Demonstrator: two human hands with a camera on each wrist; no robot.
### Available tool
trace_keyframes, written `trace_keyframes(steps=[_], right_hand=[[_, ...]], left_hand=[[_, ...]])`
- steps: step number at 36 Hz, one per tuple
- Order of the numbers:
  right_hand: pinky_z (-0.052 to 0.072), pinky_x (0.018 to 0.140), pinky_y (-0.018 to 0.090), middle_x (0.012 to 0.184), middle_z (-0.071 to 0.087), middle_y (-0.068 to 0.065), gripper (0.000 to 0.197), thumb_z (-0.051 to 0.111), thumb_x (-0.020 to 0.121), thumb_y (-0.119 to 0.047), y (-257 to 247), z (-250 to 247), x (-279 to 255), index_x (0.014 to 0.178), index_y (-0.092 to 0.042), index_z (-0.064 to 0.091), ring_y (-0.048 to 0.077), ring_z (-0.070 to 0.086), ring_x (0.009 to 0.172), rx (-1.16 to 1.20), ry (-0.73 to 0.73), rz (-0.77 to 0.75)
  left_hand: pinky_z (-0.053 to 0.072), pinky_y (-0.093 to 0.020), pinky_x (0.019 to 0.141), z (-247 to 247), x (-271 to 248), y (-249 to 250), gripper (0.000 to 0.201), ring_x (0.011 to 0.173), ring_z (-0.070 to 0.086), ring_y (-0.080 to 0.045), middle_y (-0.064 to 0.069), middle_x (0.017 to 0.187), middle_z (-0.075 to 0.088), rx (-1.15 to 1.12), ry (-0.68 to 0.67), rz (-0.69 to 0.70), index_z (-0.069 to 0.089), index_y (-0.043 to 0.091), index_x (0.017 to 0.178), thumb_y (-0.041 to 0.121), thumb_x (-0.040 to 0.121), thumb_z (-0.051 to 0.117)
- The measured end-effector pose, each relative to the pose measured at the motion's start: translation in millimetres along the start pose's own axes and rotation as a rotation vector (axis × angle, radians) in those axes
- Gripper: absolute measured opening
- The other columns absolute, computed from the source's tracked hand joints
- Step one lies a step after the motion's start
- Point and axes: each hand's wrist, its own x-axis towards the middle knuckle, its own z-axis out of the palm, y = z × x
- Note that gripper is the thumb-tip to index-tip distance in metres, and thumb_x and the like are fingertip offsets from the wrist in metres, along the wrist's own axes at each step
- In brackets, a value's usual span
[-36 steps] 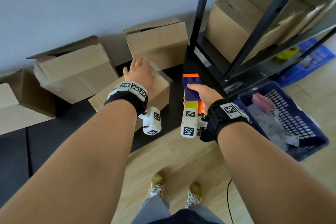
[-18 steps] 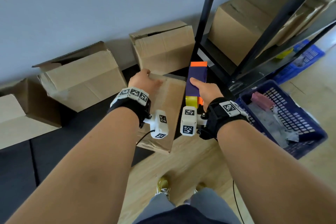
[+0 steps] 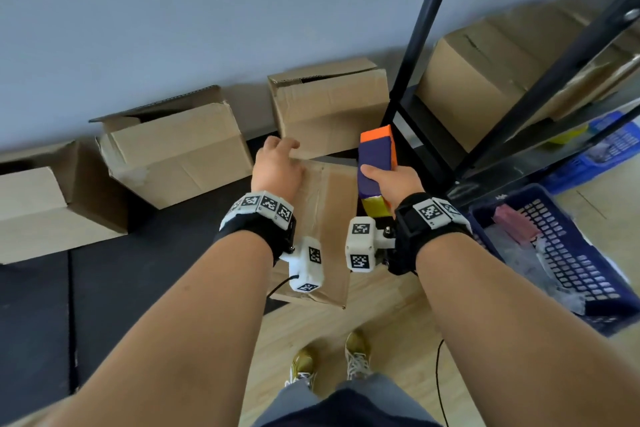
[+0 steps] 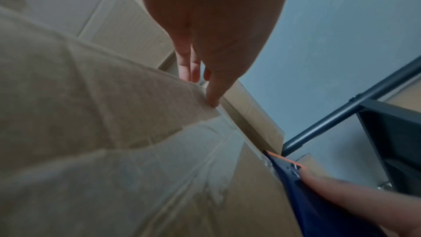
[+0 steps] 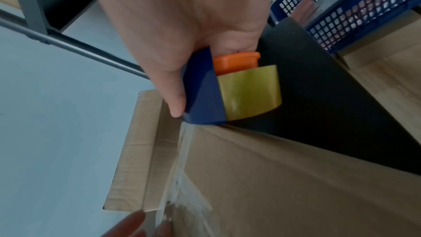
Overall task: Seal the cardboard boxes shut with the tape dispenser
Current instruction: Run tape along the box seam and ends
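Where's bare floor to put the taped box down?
Free: black mat between the left forearm and the open boxes along the wall; wood floor between the held box and the shoes. Crowded: right side, where the shelf frame and blue basket sit close together.

- Wall point(image 3: 173, 10): plain pale blue-grey, evenly lit.
- Floor: light wood planks point(image 3: 388, 322), dark mat point(image 3: 156, 253) along the wall.
- Black metal shelving rack point(image 3: 429, 28) on the right.
- Blue plastic basket point(image 3: 571, 253) on the floor beside the rack.
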Motion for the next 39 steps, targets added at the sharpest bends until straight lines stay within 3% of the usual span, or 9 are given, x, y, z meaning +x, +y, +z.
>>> trace_keyframes(steps=[4,10,17,20,23,25,28,30,39], right_hand=[[0.054,0.095,0.044,0.110,0.072,0.016,0.042,0.079,0.084,-0.029,2,0,5,0.114,-0.003,0.067,0.033,0.068,0.100,0.004,0.003,0.012],[0.054,0.097,0.045,0.111,0.071,0.014,0.046,0.080,0.083,-0.030,5,-1,8,0.118,-0.004,0.065,0.031,0.068,0.101,0.013,-0.001,0.033],[0.054,0.096,0.042,0.113,0.070,0.014,0.047,0.080,0.084,-0.031,4,-5,8,0.119,-0.003,0.065,0.030,0.067,0.104,0.042,-0.032,0.062],[0.051,0.084,0.034,0.111,0.069,0.011,0.046,0.078,0.085,-0.032,5,-7,9,0.119,-0.003,0.064,0.026,0.065,0.098,0.039,-0.039,0.066],[0.054,0.085,0.037,0.109,0.070,0.012,0.047,0.079,0.084,-0.034,6,-9,10,0.116,-0.002,0.065,0.027,0.067,0.097,0.074,-0.017,0.107],[0.055,0.089,0.039,0.109,0.071,0.014,0.050,0.080,0.083,-0.034,6,-10,10,0.117,0.000,0.065,0.029,0.068,0.098,0.111,-0.008,0.131],[0.046,0.078,0.033,0.105,0.067,0.013,0.047,0.077,0.087,-0.032,7,-16,12,0.117,0.001,0.064,0.025,0.062,0.090,0.104,0.002,0.125],[0.042,0.078,0.032,0.104,0.063,0.011,0.047,0.075,0.088,-0.032,7,-20,12,0.118,0.001,0.062,0.025,0.058,0.090,0.092,0.019,0.122],[0.046,0.080,0.034,0.115,0.068,0.015,0.056,0.077,0.085,-0.038,11,-32,18,0.122,0.001,0.062,0.028,0.064,0.100,0.077,0.054,0.144]], left_hand=[[0.036,-0.033,0.100,2,5,1,0.030,0.117,0.044,-0.027,-0.003,0.124,0.055,0.107,-0.126,0.062,0.067,0.022,0.117,0.014,0.095,0.048],[0.036,-0.037,0.105,1,13,5,0.033,0.123,0.041,-0.028,-0.006,0.133,0.041,0.167,-0.304,-0.057,0.058,0.025,0.127,0.021,0.098,0.041],[0.041,-0.032,0.093,2,14,11,0.035,0.114,0.052,-0.029,-0.013,0.133,0.043,0.152,-0.345,-0.137,0.053,0.015,0.130,0.020,0.099,0.037],[0.040,-0.036,0.095,2,13,17,0.035,0.117,0.049,-0.030,-0.013,0.132,0.046,0.249,-0.364,-0.128,0.051,0.016,0.130,0.019,0.099,0.036],[0.027,-0.044,0.112,3,11,29,0.041,0.134,0.033,-0.030,-0.007,0.142,0.043,0.417,-0.265,-0.004,0.047,0.022,0.136,0.018,0.096,0.044],[0.027,-0.042,0.113,6,9,40,0.046,0.136,0.033,-0.025,-0.001,0.143,0.043,0.387,-0.202,0.124,0.048,0.024,0.137,0.013,0.092,0.050],[0.042,-0.034,0.101,13,5,57,0.038,0.122,0.051,-0.021,0.001,0.132,0.055,0.211,-0.304,0.183,0.060,0.025,0.125,0.011,0.090,0.051],[0.043,-0.029,0.096,18,2,64,0.030,0.117,0.055,-0.018,0.001,0.128,0.060,0.147,-0.397,0.190,0.064,0.022,0.121,0.019,0.093,0.052],[0.037,-0.035,0.100,25,7,71,0.036,0.122,0.047,-0.027,-0.009,0.132,0.052,0.313,-0.547,0.207,0.056,0.024,0.132,0.022,0.099,0.045]])
